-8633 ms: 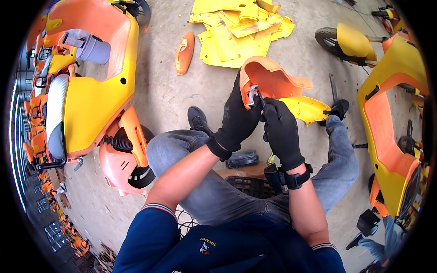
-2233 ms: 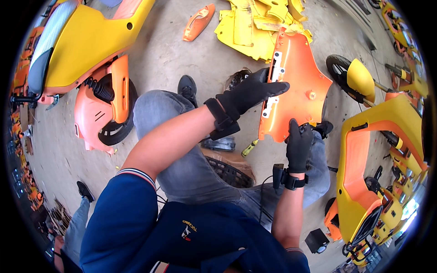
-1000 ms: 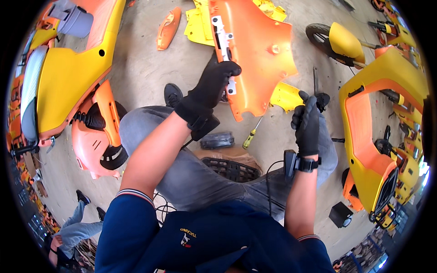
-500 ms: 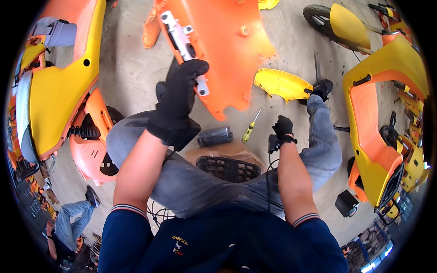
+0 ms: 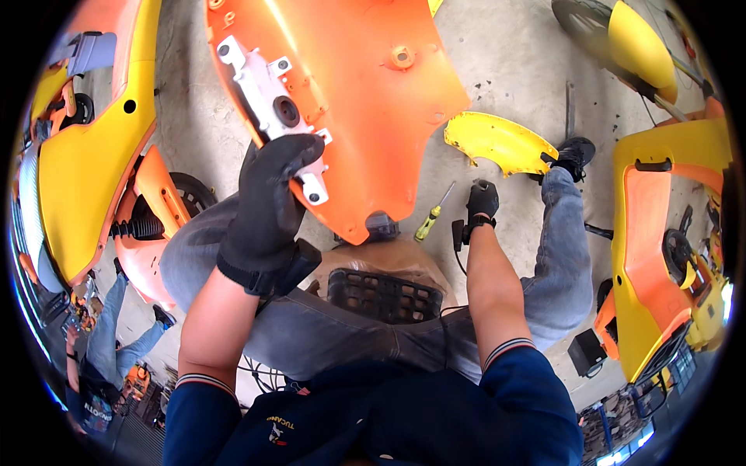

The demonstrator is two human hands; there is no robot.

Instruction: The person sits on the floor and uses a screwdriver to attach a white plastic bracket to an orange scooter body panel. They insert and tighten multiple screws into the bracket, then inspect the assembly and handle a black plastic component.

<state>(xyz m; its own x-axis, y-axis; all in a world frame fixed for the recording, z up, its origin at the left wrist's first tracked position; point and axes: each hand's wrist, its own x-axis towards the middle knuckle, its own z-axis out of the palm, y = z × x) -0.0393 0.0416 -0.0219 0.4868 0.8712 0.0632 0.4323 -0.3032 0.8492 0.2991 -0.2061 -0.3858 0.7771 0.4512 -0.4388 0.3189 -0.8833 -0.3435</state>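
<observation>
A large orange plastic body panel (image 5: 365, 101) is gripped at its lower left edge by my left hand (image 5: 270, 186), in a black glove. A white plastic bracket (image 5: 256, 81) with dark round inserts lies along that edge, partly under my thumb. My right hand (image 5: 482, 200), gloved too, is curled closed over the floor, apart from the panel; whatever its fingers may hold is too small to make out. Just left of it lies a screwdriver (image 5: 427, 224) with a yellow-green handle. The panel's lower tip partly hides a dark case (image 5: 381, 227).
A curved yellow panel (image 5: 501, 145) lies near my shoe (image 5: 575, 158). Yellow-orange scooter bodies stand at left (image 5: 93, 155) and right (image 5: 633, 256). Between my legs is a black grid-like crate (image 5: 385, 295). A black box (image 5: 587, 353) sits at right; another person (image 5: 109, 353) is at lower left.
My left hand has brought the orange panel closer and a little left, so its tip now covers part of the dark case. My right hand has shifted slightly up, remaining closed.
</observation>
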